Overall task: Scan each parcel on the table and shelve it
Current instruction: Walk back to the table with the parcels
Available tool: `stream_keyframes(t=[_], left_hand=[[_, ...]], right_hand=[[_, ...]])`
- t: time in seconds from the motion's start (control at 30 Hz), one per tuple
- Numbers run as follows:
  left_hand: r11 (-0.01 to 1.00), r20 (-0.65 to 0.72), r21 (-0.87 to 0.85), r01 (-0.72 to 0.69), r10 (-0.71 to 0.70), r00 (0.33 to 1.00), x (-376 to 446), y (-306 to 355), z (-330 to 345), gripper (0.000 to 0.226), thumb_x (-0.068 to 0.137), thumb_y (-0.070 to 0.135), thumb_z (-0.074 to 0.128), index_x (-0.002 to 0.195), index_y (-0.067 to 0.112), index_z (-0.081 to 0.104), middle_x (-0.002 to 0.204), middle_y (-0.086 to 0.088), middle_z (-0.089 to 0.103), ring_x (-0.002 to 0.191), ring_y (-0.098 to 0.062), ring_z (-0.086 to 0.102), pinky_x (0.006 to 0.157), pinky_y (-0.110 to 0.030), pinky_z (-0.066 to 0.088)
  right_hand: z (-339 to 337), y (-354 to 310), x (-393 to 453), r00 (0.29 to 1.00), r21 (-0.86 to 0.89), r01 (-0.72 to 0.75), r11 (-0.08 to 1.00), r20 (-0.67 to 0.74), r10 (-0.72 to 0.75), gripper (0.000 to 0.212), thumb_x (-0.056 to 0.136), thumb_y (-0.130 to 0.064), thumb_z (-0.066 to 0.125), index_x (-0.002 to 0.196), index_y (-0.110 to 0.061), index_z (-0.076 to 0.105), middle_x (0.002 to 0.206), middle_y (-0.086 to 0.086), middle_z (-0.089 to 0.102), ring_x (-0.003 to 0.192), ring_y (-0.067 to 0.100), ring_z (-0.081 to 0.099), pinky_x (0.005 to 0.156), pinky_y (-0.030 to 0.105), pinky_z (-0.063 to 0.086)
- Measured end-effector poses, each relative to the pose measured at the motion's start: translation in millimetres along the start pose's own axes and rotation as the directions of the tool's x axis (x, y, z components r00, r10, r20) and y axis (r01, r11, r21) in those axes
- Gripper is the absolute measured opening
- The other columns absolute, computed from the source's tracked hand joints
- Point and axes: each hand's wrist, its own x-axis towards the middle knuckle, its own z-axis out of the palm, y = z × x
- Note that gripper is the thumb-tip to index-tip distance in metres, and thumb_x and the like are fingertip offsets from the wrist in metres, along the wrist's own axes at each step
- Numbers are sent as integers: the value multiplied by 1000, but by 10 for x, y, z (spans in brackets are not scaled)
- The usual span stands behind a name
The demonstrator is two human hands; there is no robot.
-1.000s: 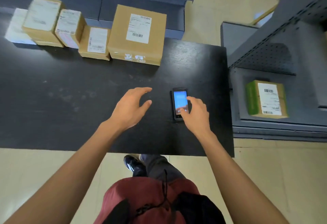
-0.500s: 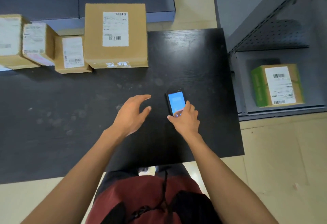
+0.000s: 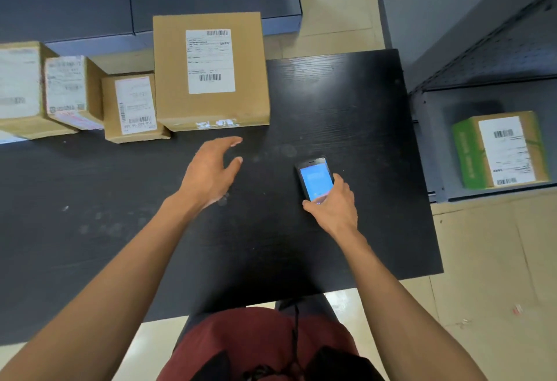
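Our right hand grips the scanner; our left hand hovers open over the tabletop. Beyond it sit barcode-labelled parcels, print unreadable.

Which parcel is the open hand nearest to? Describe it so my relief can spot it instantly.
Start at the black table and follow the row of brown boxes along its far edge. The large box ends that row on the right, just beyond the left hand. It is far bigger than its neighbours, with white print on its front edge.
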Motion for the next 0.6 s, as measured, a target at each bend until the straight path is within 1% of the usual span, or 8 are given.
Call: stream_keyframes(t=[0.07,0.13,0.23,0.33,0.37,0.43,0.5,0.6], left_hand=[[1000,-35,22,-10,11,999,89,-106,-102,44,100,25,59,144,20,55,144,-3,57,137,-22,44,112,-37,37],[998,-67,57,-39,42,997,171,-207,-208,44,99,22,60,142,18,56,145,-6,56,139,-25,42,114,-45,38],[986,-100,145,-78,93,991,297,-359,-349,46,96,21,63,141,14,55,147,-11,50,142,-32,37,113,-54,35],[973,-103,226,-47,72,992,405,-512,-442,51,95,26,62,144,20,49,157,-13,37,150,-34,22,115,-62,30],[968,-101,251,-25,52,994,433,-565,-461,52,95,27,62,144,22,46,161,-13,31,152,-33,17,113,-64,28],[959,-89,282,6,20,996,471,-670,-490,55,95,30,62,146,26,43,164,-11,24,155,-32,10,113,-66,26],[956,-65,293,8,12,998,466,-755,-503,60,95,32,62,150,27,39,167,-10,20,156,-31,8,115,-66,26],[945,-46,327,-6,23,999,425,-817,-497,65,95,34,63,153,29,36,167,-9,19,156,-31,9,115,-65,28]], right_hand=[[-42,-122,-41,1000,42,11,999,7,-11,105,69,-45,81,154,-16,25,138,1,53,132,21,41,97,48,50],[-96,-285,-94,1000,87,21,996,10,-22,104,70,-44,81,154,-16,25,134,-1,57,131,19,42,96,43,50],[-211,-590,-174,998,125,66,990,6,-67,103,71,-43,82,154,-17,27,132,-6,55,132,17,44,96,42,52],[-333,-906,-254,992,149,122,981,-2,-123,103,70,-42,82,154,-17,28,101,-28,49,129,16,47,98,44,51],[-374,-1006,-280,990,158,140,978,-1,-141,102,70,-42,82,154,-18,28,96,-30,48,127,15,49,96,42,51],[-452,-1197,-327,986,184,161,970,17,-167,102,70,-47,81,153,-20,29,109,-19,57,124,16,51,89,36,49],[-522,-1375,-383,982,190,172,967,42,-182,105,69,-52,81,155,-20,29,123,-10,58,121,17,53,88,34,47],[-587,-1610,-474,977,205,193,960,45,-206,107,70,-55,81,156,-18,30,108,-19,58,116,13,56,92,37,50]])
